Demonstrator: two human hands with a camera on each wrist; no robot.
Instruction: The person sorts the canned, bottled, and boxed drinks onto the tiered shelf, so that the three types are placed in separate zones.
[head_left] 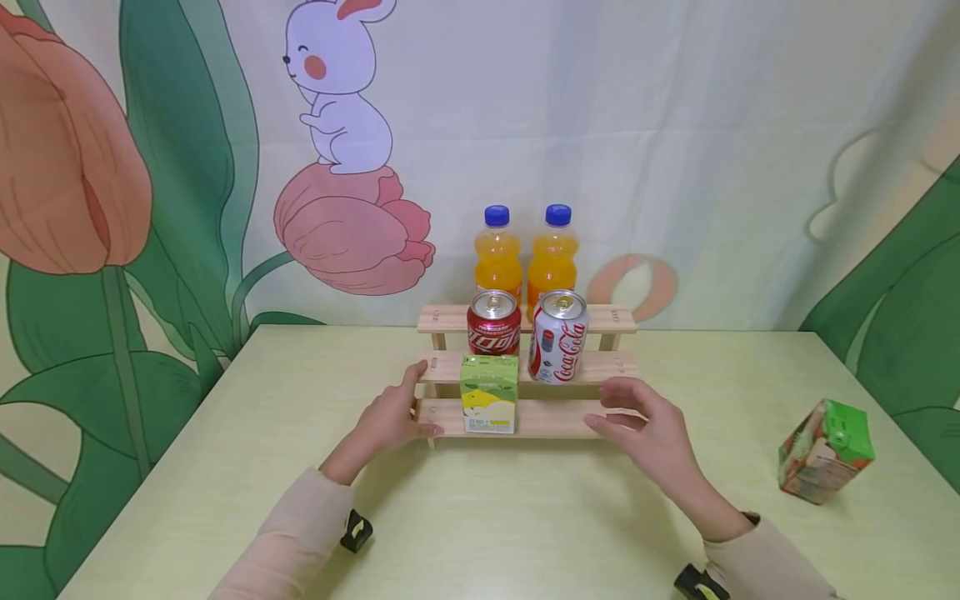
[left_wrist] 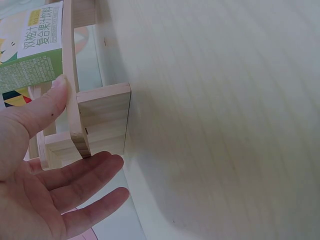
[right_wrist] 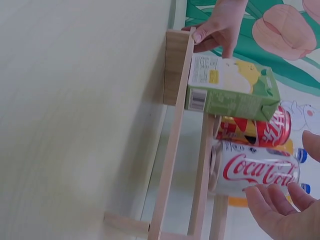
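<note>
A three-tier wooden rack (head_left: 558,419) stands on the table. At its left end my left hand (head_left: 390,417) grips the bottom tier, thumb on the front and fingers behind the end. Close by on that tier is a green juice carton (head_left: 489,396) with yellow fruit on it. My right hand (head_left: 652,429) hovers by the right end of the bottom tier, fingers parted and holding nothing. On the middle tier are a red soda can (head_left: 493,325) and a white Coca-Cola can (head_left: 558,342). Behind them, two orange drink bottles (head_left: 497,260) with blue caps stand on the top tier.
Another juice carton (head_left: 825,454), with a green top, stands on the table at the far right. Behind the table (head_left: 525,517) hangs a curtain (head_left: 675,150) printed with tulips and a rabbit.
</note>
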